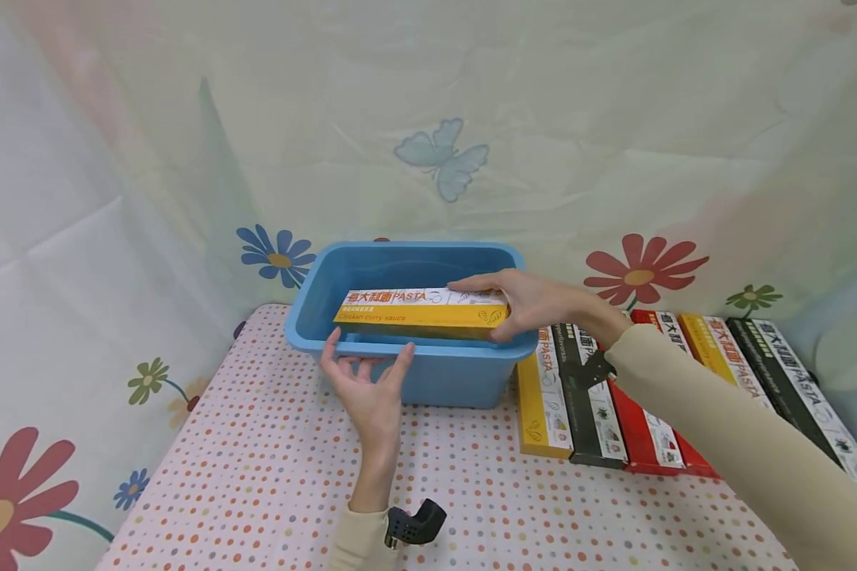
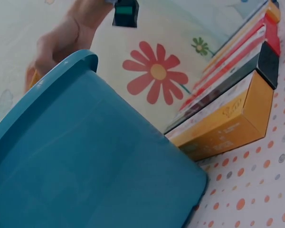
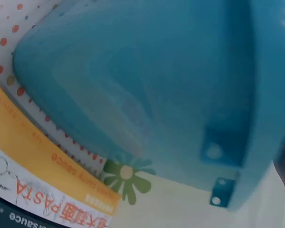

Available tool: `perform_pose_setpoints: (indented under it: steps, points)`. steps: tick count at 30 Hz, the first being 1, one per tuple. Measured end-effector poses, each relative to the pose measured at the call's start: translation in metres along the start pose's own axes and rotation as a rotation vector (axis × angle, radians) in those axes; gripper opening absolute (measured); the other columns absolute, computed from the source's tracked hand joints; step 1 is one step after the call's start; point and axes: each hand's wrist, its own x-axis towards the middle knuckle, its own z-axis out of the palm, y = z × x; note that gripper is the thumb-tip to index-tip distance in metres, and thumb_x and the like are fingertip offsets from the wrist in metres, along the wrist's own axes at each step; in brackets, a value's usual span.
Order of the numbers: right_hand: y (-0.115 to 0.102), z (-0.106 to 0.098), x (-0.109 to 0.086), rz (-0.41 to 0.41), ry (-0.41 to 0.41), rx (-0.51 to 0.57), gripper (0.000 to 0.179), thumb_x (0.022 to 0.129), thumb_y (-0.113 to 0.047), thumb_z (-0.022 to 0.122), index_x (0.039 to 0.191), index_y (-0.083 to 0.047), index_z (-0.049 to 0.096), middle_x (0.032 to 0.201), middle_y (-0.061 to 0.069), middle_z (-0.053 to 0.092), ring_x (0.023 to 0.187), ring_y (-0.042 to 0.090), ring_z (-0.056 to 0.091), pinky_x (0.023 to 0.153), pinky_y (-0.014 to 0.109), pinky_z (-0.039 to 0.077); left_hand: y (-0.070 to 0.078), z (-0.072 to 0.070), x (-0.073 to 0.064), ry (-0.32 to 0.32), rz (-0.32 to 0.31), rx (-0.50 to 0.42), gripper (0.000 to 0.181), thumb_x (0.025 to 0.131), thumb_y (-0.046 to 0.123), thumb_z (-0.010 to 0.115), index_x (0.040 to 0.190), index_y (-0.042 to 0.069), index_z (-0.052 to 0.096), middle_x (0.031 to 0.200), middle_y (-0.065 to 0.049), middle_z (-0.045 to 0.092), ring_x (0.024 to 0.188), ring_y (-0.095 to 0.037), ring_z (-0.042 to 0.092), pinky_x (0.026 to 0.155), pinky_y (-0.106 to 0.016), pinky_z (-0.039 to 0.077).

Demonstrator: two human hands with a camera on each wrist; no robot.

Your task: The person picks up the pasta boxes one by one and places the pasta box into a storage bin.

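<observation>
A yellow and white pasta box (image 1: 421, 316), printed "Chicken curry sauce", lies lengthwise within the mouth of a blue plastic bin (image 1: 443, 373). My right hand (image 1: 536, 305) grips the box's right end, thumb on the near side and fingers over the top. At the bin's front rim is my left hand (image 1: 367, 388), thumb and fingers spread, fingertips up at the rim and the box's near lower edge. The left wrist view shows the bin's outer wall (image 2: 95, 156) with the right hand (image 2: 61, 45) beyond its rim. Bin wall (image 3: 133, 85) fills most of the right wrist view.
Right of the bin, several pasta boxes lie side by side: a yellow one (image 1: 543, 404), a black one (image 1: 589, 412), red ones (image 1: 643, 428) and more beyond the right forearm. A dotted cloth (image 1: 257, 476) covers the table. Behind hangs a flower-printed curtain (image 1: 314, 119).
</observation>
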Motion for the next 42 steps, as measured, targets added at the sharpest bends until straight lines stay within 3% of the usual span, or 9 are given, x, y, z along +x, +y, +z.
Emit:
perform_pose_setpoints:
  steps: [6, 9, 13, 18, 27, 35, 38, 42]
  points:
    - [0.006, 0.006, 0.014, -0.021, -0.085, 0.013, 0.083, 0.081, -0.006, 0.075, 0.156, 0.005, 0.042, 0.15, 0.019, 0.056, 0.115, 0.026, 0.061, 0.097, 0.041, 0.053, -0.001, 0.0, -0.002, -0.011, 0.001, -0.016, 0.1, 0.08, -0.008, 0.086, 0.158, 0.013, 0.025, 0.139, -0.025, 0.044, 0.1, -0.027, 0.057, 0.088, -0.035, 0.063]
    - [0.005, 0.009, 0.02, -0.028, -0.116, 0.01, 0.083, 0.081, -0.006, 0.075, 0.156, 0.006, 0.042, 0.152, 0.02, 0.055, 0.12, 0.026, 0.061, 0.099, 0.04, 0.053, -0.001, 0.0, -0.002, -0.013, 0.006, -0.009, 0.099, 0.081, -0.008, 0.085, 0.157, 0.012, 0.025, 0.138, -0.022, 0.046, 0.1, -0.026, 0.057, 0.087, -0.034, 0.063]
    - [0.003, 0.012, 0.03, -0.035, -0.145, 0.02, 0.082, 0.08, -0.004, 0.075, 0.155, 0.006, 0.043, 0.15, 0.019, 0.056, 0.115, 0.026, 0.061, 0.084, 0.032, 0.053, 0.001, -0.001, -0.001, -0.011, 0.015, -0.018, 0.097, 0.082, -0.007, 0.085, 0.157, 0.012, 0.026, 0.135, -0.017, 0.048, 0.098, -0.026, 0.057, 0.086, -0.035, 0.063]
    - [0.005, 0.017, 0.038, -0.006, -0.198, 0.056, 0.083, 0.079, 0.0, 0.075, 0.155, 0.007, 0.042, 0.148, 0.019, 0.058, 0.104, 0.022, 0.062, 0.065, 0.025, 0.042, 0.003, -0.002, -0.003, -0.002, 0.004, -0.005, 0.099, 0.081, -0.008, 0.085, 0.158, 0.012, 0.025, 0.132, -0.014, 0.049, 0.098, -0.026, 0.057, 0.086, -0.036, 0.063]
    - [0.005, 0.023, 0.044, 0.021, -0.23, 0.077, 0.083, 0.079, 0.002, 0.076, 0.155, 0.009, 0.041, 0.15, 0.021, 0.056, 0.107, 0.024, 0.061, 0.057, 0.023, 0.037, 0.004, -0.006, -0.005, -0.005, 0.011, -0.024, 0.099, 0.082, -0.009, 0.083, 0.159, 0.01, 0.024, 0.131, -0.015, 0.049, 0.096, -0.025, 0.057, 0.085, -0.037, 0.063]
    - [0.001, 0.021, 0.047, 0.118, -0.247, 0.051, 0.086, 0.078, 0.0, 0.079, 0.157, 0.001, 0.043, 0.15, 0.015, 0.058, 0.113, 0.026, 0.057, 0.069, 0.027, 0.042, 0.004, -0.008, -0.004, -0.001, 0.02, -0.037, 0.098, 0.083, -0.008, 0.083, 0.159, 0.013, 0.025, 0.128, -0.015, 0.049, 0.095, -0.024, 0.056, 0.084, -0.035, 0.062]
    - [0.002, 0.02, 0.049, 0.134, -0.26, 0.042, 0.086, 0.08, -0.003, 0.081, 0.157, 0.0, 0.044, 0.148, 0.014, 0.059, 0.115, 0.026, 0.057, 0.084, 0.03, 0.05, 0.004, -0.008, -0.003, -0.003, 0.024, -0.035, 0.097, 0.083, -0.008, 0.082, 0.159, 0.012, 0.025, 0.129, -0.015, 0.049, 0.096, -0.024, 0.056, 0.084, -0.036, 0.062]
    - [0.003, 0.018, 0.051, 0.143, -0.273, 0.023, 0.085, 0.082, -0.007, 0.083, 0.157, -0.002, 0.044, 0.147, 0.014, 0.06, 0.119, 0.027, 0.056, 0.104, 0.038, 0.05, 0.003, -0.009, -0.002, -0.005, 0.027, -0.038, 0.097, 0.084, -0.008, 0.082, 0.159, 0.011, 0.024, 0.131, -0.015, 0.049, 0.096, -0.025, 0.056, 0.085, -0.038, 0.062]
